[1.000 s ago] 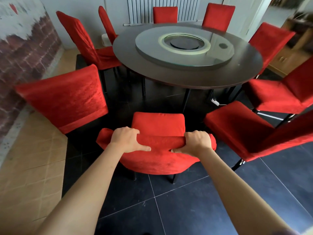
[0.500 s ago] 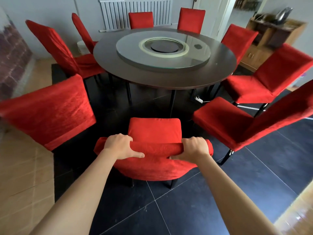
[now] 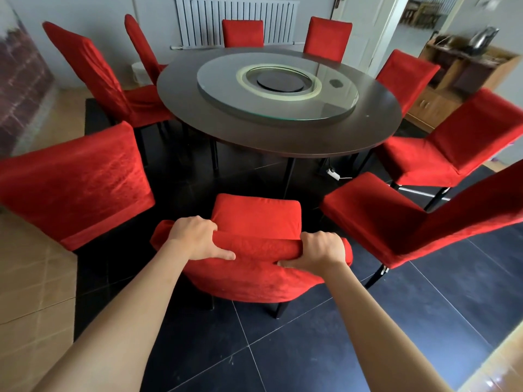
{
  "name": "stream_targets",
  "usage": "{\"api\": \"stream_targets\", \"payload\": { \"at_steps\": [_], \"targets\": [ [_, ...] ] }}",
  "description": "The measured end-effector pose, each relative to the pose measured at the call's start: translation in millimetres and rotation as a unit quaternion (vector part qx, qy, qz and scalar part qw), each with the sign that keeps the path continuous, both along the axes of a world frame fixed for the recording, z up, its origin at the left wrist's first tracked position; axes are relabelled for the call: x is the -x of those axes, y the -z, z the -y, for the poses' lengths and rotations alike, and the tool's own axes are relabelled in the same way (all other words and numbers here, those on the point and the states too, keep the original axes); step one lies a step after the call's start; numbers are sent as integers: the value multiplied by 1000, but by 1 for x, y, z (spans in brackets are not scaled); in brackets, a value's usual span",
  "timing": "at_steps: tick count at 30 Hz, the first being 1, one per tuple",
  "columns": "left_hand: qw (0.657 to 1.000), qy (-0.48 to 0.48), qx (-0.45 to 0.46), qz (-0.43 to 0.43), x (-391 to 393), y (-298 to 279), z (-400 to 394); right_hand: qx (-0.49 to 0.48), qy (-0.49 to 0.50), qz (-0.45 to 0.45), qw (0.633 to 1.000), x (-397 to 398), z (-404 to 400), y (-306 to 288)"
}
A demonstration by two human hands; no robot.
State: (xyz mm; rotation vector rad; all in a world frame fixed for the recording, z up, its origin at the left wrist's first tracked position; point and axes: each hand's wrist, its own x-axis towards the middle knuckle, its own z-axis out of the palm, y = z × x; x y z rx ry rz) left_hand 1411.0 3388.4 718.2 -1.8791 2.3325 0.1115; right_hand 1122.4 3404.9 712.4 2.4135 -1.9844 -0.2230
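Observation:
A red fabric-covered chair (image 3: 256, 215) stands right in front of me, its seat pointing toward a round dark table (image 3: 368, 134). My left hand (image 3: 196, 237) grips the left part of the chair's backrest top, fingers over the front and thumb along the back. My right hand (image 3: 319, 250) grips the right part of the same top edge in the same way. The chair's seat front stays a short way out from the table edge.
Several more red chairs ring the table, one close on the left (image 3: 76, 182) and one close on the right (image 3: 396, 219). A glass turntable (image 3: 334, 108) lies on the table. A white radiator (image 3: 235, 21) is on the far wall, a wooden cabinet (image 3: 452, 80) far right.
The view has swung and pulled back, so the table and right-hand chairs shifted left in view. Both hands keep the same grip on the backrest; the chair looks barely moved.

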Motion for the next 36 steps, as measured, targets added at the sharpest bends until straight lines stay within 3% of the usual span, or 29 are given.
{"api": "stream_targets", "payload": {
  "at_steps": [26,36],
  "targets": [
    [998,-35,49,24,13,7,42,25,-25,12,999,16,56,4],
    [993,-102,39,-47,-7,-10,8,43,-92,62,993,-6,51,-7]
  ]
}}
